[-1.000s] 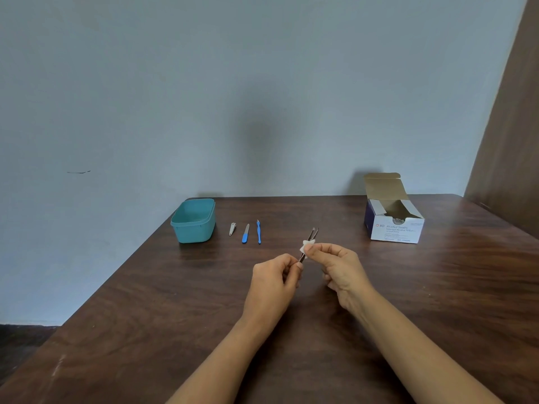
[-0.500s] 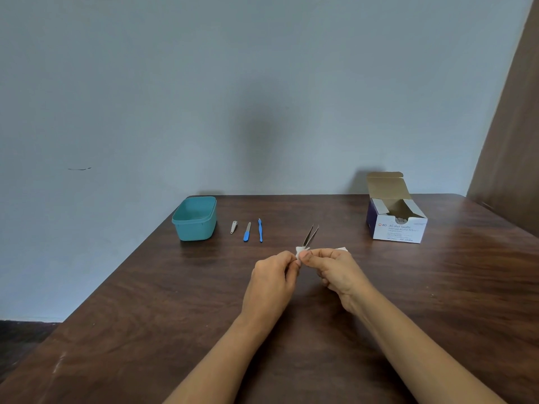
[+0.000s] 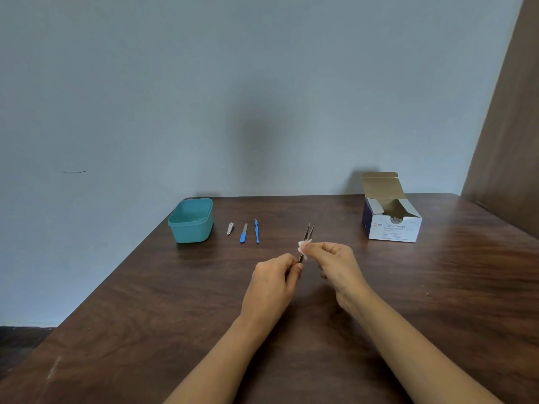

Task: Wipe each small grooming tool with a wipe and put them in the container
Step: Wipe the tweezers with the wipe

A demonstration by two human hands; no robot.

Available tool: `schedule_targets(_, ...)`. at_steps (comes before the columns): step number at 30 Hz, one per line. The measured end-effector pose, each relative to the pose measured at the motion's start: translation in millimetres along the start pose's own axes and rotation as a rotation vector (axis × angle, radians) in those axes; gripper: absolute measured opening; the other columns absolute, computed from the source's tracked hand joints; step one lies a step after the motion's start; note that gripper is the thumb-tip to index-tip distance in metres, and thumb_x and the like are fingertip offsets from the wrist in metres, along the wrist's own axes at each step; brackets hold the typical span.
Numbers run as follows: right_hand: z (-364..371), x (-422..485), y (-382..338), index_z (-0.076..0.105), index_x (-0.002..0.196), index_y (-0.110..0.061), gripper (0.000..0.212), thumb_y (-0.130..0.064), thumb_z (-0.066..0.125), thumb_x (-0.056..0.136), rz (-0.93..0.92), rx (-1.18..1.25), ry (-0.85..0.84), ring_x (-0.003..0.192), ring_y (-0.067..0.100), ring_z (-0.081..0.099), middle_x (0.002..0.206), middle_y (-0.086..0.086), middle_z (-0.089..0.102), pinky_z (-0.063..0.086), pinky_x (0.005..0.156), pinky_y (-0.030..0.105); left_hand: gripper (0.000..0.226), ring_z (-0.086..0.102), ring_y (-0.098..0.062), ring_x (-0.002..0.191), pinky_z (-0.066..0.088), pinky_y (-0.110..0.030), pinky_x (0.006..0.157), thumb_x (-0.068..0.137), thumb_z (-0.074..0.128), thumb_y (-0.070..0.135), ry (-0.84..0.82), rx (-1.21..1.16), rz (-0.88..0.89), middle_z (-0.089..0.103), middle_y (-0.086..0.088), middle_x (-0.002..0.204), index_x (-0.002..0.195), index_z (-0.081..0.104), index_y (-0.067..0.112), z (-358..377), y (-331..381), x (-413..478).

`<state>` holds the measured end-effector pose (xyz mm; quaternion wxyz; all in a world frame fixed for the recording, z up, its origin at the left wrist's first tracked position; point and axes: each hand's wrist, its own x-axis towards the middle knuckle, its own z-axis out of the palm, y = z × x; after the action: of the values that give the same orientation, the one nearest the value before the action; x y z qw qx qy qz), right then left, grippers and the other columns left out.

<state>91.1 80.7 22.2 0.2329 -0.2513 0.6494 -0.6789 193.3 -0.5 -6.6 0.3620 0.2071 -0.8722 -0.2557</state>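
Tweezers (image 3: 308, 233) pinched in left hand (image 3: 272, 282); right hand (image 3: 332, 260) pinching wipe (image 3: 303, 246) round them; clipper (image 3: 230, 229), file (image 3: 243, 233), blue tool (image 3: 256, 231) unwiped; container (image 3: 191, 220) looks empty.

Dark brown wood-grain tabletop (image 3: 145, 301) against plain pale blue-grey wall (image 3: 204, 83); brown wooden panel (image 3: 507, 126) at right; dark floor (image 3: 17, 342) lower left.
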Motion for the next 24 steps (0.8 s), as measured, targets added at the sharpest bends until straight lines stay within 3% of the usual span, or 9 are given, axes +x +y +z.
schedule_targets(9,-6.1,13.0,4.0,0.074,0.085,-0.015,0.017,-0.028,0.066,0.089,0.004,0.107,0.089,0.059,0.005,0.041,0.047,-0.018,0.053,0.034,0.058,0.022,0.019,0.061,-0.011,0.069,0.053,-0.038,0.068,0.094,0.055,0.029,-0.034,-0.025,0.010,0.066,0.005,0.074,0.086,0.066,0.015,6.0,0.8,-2.5)
schedule_targets(11,-4.1,11.5,6.2,0.073,0.084,-0.015,0.020,-0.031,0.063,0.091,0.012,0.069,0.042,0.058,0.005,0.042,0.051,-0.016,0.054,0.033,0.056,0.022,0.020,0.061,-0.011,0.070,0.052,-0.038,0.068,0.094,0.054,0.029,-0.023,-0.012,0.020,0.065,0.004,0.074,0.086,0.065,0.014,6.1,0.9,-2.6)
schedule_targets(15,5.3,1.5,7.7,0.068,0.077,-0.009,0.027,-0.025,0.056,0.095,-0.013,-0.090,-0.133,0.043,-0.005,0.048,0.038,-0.016,0.050,0.033,0.056,0.015,0.018,0.058,-0.011,0.068,0.050,-0.037,0.065,0.095,0.053,0.021,0.048,0.014,0.042,0.063,0.004,0.072,0.082,0.063,0.013,0.8,-1.7,-1.1)
schedule_targets(21,2.3,-1.6,4.1,0.065,0.072,-0.008,0.025,-0.019,0.059,0.093,-0.020,-0.088,-0.176,0.039,-0.009,0.048,0.035,-0.016,0.048,0.035,0.050,0.010,0.028,0.059,-0.012,0.072,0.051,-0.039,0.067,0.094,0.044,0.033,0.041,0.058,0.030,0.064,0.004,0.076,0.086,0.064,0.015,1.2,-4.9,-1.0)
schedule_targets(24,-0.7,-0.6,4.5,0.068,0.077,-0.004,0.021,-0.017,0.060,0.092,-0.015,-0.102,-0.199,0.039,-0.011,0.048,0.036,-0.017,0.049,0.033,0.053,0.012,0.022,0.059,-0.013,0.073,0.050,-0.038,0.068,0.096,0.048,0.027,0.025,0.089,0.040,0.064,0.003,0.078,0.088,0.064,0.014,3.1,-7.0,-0.6)
